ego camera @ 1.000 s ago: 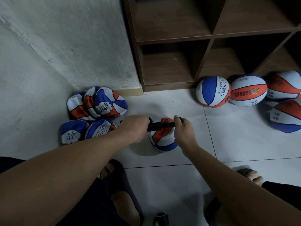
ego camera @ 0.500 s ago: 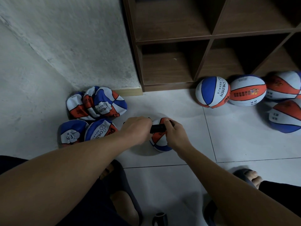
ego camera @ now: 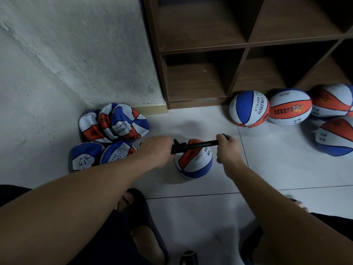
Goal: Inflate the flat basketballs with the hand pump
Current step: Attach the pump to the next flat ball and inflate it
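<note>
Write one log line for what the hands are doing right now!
left hand grips hand pump body | right hand grips handle, rod extended | pump over basketball on floor

Flat balls point(ego camera: 112, 131) lay on the floor point(ego camera: 277, 169) left of the pump point(ego camera: 194, 145); inflated balls point(ego camera: 286, 109) lay right, before the shelf point(ego camera: 246, 44).

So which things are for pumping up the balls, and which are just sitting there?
For the job:
hand pump
ball being pumped
crumpled flat balls
left hand
right hand

Just there:
round balls
wooden shelf
dark object
</note>
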A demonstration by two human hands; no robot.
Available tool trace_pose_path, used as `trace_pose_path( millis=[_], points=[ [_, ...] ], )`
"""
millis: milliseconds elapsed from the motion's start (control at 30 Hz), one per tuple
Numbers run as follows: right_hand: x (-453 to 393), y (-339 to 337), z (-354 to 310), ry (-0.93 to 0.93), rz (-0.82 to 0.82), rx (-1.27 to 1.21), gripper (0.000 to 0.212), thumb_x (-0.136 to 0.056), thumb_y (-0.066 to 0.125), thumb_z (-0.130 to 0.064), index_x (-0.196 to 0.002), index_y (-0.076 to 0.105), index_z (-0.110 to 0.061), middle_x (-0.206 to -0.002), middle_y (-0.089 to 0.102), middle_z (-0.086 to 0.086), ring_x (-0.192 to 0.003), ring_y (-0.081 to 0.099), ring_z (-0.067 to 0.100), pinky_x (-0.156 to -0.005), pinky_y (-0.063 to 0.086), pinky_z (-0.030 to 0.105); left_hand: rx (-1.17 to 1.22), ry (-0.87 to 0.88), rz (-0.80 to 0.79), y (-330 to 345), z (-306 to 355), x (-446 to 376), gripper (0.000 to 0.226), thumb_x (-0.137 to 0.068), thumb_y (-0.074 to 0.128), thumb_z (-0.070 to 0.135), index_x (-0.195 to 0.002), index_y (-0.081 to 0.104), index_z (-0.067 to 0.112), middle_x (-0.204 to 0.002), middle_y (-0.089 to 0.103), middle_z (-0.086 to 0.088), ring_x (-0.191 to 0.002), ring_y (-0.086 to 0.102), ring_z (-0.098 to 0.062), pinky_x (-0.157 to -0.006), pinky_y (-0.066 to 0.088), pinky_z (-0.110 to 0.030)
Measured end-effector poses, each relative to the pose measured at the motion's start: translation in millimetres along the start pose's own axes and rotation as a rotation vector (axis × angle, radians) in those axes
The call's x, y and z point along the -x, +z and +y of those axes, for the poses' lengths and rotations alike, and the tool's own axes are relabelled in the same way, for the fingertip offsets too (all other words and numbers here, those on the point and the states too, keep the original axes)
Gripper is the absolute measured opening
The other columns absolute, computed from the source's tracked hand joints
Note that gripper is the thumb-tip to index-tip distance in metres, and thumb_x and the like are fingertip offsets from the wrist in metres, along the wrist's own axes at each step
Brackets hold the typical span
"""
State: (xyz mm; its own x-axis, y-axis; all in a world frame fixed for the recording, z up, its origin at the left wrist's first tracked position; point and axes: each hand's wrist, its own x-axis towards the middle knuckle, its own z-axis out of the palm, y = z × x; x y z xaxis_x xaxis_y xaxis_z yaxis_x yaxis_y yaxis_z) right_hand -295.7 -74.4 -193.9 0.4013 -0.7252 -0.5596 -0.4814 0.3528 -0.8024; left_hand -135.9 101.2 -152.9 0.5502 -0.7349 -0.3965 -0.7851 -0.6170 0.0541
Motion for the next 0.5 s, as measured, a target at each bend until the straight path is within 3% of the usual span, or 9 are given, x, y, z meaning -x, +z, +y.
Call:
trace_pose_path(
  millis=[233,367,500],
  points=[
    [26,39,8,-0.023,-0.087,0.014,0.035,-0.11,0.052,-0.043,-0.099,0.066,-0.013,-0.066,0.047,0.001,-0.061,0.046,0.02,-0.063,0.04,0.041,-0.007,-0.003,0.004,-6,9,2,0.04,-0.102,0.065,0.034,-0.07,0.042,0.029,-0.072,0.053,0.003,-0.057,0.048,-0.017,-0.05,0.031,-0.032],
    [33,57,17,-0.014,-0.157,0.022,0.033,-0.107,0.048,-0.054,-0.103,0.07,-0.028,-0.08,0.062,-0.001,-0.077,0.058,0.021,-0.074,0.048,0.041,-0.045,0.032,-0.004,-7,12,2,0.037,-0.1,0.066,0.032,-0.072,0.042,0.029,-0.071,0.052,0.003,-0.063,0.054,-0.023,-0.053,0.035,-0.032],
    [36,62,17,-0.022,-0.154,0.017,0.032,-0.108,0.045,-0.052,-0.106,0.071,-0.033,-0.095,0.069,0.0,-0.092,0.065,0.024,-0.081,0.054,0.042,-0.045,0.051,0.002,-2,14,-2,0.024,-0.1,0.067,0.033,-0.08,0.054,0.027,-0.07,0.054,0.004,-0.058,0.052,-0.021,-0.048,0.029,-0.031]
  ],
)
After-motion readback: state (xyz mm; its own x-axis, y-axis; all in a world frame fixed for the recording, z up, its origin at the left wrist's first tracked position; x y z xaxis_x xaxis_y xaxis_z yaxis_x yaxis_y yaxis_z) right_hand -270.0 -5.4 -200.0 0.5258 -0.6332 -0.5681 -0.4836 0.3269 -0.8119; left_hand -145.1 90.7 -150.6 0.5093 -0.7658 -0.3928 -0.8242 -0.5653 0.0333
